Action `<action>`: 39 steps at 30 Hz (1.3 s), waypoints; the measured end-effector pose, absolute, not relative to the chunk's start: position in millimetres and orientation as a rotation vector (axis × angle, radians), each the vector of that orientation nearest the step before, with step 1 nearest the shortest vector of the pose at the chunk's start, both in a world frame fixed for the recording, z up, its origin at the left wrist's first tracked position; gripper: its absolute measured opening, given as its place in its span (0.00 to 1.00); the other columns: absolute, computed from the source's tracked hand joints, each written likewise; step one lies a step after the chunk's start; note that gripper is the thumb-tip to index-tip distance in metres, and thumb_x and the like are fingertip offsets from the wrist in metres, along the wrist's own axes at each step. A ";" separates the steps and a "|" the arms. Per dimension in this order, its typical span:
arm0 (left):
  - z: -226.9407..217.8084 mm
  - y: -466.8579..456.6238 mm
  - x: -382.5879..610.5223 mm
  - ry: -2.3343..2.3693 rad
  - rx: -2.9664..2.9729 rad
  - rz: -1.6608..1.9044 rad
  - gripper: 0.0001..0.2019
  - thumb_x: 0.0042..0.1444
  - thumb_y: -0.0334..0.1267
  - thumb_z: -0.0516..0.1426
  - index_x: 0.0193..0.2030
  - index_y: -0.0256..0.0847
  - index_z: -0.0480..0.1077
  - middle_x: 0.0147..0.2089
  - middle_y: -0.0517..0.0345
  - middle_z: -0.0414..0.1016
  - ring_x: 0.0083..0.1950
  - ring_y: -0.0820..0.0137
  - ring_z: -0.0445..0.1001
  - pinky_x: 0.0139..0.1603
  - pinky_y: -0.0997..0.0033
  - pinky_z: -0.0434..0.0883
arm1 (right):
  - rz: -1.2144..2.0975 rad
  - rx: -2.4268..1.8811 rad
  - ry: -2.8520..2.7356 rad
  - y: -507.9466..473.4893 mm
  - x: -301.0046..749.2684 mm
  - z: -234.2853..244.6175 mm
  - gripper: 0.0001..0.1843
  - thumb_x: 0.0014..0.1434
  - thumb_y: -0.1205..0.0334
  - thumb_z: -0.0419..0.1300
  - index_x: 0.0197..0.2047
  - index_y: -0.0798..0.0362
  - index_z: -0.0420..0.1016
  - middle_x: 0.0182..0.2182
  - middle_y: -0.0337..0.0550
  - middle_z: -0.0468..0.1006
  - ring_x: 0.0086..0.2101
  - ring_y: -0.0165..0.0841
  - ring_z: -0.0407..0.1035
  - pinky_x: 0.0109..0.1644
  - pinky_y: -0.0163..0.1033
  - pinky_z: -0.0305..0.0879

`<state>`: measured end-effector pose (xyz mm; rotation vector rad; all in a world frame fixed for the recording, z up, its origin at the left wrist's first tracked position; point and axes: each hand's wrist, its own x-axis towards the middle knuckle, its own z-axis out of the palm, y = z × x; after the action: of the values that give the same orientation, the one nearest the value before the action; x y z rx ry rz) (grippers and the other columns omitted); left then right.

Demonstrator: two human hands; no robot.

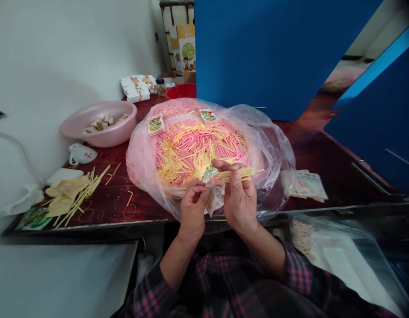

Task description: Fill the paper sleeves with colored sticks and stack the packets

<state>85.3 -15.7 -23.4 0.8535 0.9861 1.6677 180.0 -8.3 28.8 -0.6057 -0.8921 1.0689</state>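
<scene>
A big clear plastic bag lies open on the dark red table, filled with a heap of pink and yellow sticks. My right hand is closed around a bundle of yellow sticks that points to the right. My left hand pinches a small clear wrapper just beside that bundle. Both hands hover over the near edge of the bag. Two small printed boxes rest on the far side of the heap.
A pink basin with small boxes stands at the back left, a white cup before it. Loose yellow sticks and papers lie on the left. Flat printed packets lie on the right. Blue panels rise behind.
</scene>
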 end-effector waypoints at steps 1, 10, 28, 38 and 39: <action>-24.2 -15.8 85.7 0.992 0.846 1.676 0.09 0.48 0.41 0.72 0.30 0.42 0.78 0.43 0.59 0.74 0.48 0.70 0.72 0.53 0.70 0.69 | 1.048 -0.602 -0.902 -8.9 180.0 27.8 0.05 0.71 0.54 0.54 0.46 0.41 0.70 0.49 0.35 0.81 0.55 0.34 0.74 0.62 0.49 0.69; -30.4 -15.4 79.3 1.115 1.147 1.730 0.05 0.57 0.40 0.67 0.34 0.44 0.77 0.48 0.57 0.73 0.52 0.67 0.73 0.57 0.64 0.69 | 0.999 -0.628 -0.899 -9.3 180.1 24.2 0.06 0.72 0.56 0.53 0.46 0.45 0.70 0.42 0.37 0.81 0.49 0.35 0.78 0.61 0.50 0.69; -24.2 -12.0 80.9 1.016 1.052 1.603 0.09 0.56 0.42 0.67 0.32 0.42 0.74 0.40 0.59 0.76 0.43 0.69 0.73 0.48 0.69 0.70 | 1.147 -0.911 -1.269 1.2 195.2 12.9 0.14 0.69 0.48 0.56 0.47 0.47 0.74 0.48 0.43 0.82 0.49 0.36 0.75 0.58 0.46 0.67; -14.7 -9.3 87.5 0.921 0.781 1.532 0.17 0.47 0.48 0.72 0.30 0.41 0.71 0.29 0.64 0.70 0.31 0.74 0.67 0.35 0.74 0.66 | 1.281 -0.680 -1.114 18.1 190.7 18.8 0.31 0.60 0.51 0.67 0.64 0.39 0.64 0.54 0.43 0.79 0.47 0.35 0.78 0.52 0.45 0.75; -14.6 -9.1 87.2 0.914 0.772 1.536 0.17 0.46 0.48 0.72 0.30 0.41 0.71 0.28 0.64 0.70 0.31 0.74 0.67 0.34 0.75 0.65 | 1.276 -0.678 -1.115 18.3 189.9 18.9 0.30 0.61 0.51 0.67 0.64 0.40 0.65 0.54 0.43 0.79 0.48 0.35 0.78 0.52 0.46 0.76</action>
<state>87.2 -9.1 -14.6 0.7721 0.9139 1.5356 189.9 18.3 18.9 -0.6779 -1.1149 1.2763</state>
